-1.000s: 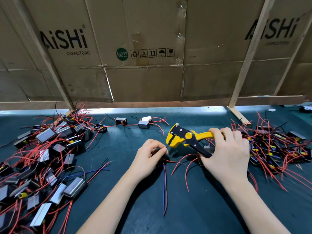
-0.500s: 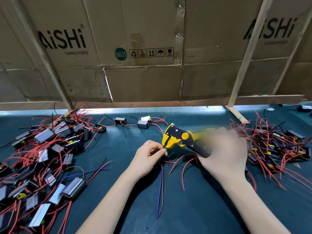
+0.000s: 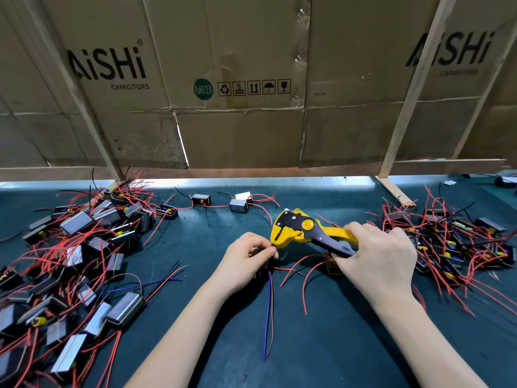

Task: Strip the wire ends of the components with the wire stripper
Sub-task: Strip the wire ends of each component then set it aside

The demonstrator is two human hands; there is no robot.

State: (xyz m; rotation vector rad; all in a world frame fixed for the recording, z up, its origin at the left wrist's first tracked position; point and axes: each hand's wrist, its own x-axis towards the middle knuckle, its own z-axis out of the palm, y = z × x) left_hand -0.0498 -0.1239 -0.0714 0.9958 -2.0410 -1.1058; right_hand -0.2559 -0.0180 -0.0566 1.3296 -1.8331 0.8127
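While the left hand [image 3: 246,261] pinches a wire end at the nose of the wire stripper [image 3: 299,229], whose handles the right hand [image 3: 377,259] grips, component piles crowd left [image 3: 78,247] and right [image 3: 453,242], leaving bare mat [image 3: 321,345] near centre.

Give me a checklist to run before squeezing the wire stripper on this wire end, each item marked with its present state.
1. Right hand grips the wire stripper by its handles: ok.
2. Left hand pinches the wire right at the stripper's head: ok.
3. Wire end seated in the stripper's mouth: cannot tell, the fingertips and head hide it.
4. Left fingertips clear of the mouth: not ok, they sit right against it.
5. Loose blue wire and red wires hang below, away from the head: ok.
6. Component the wire belongs to is steady: cannot tell, it is hidden under the left hand.
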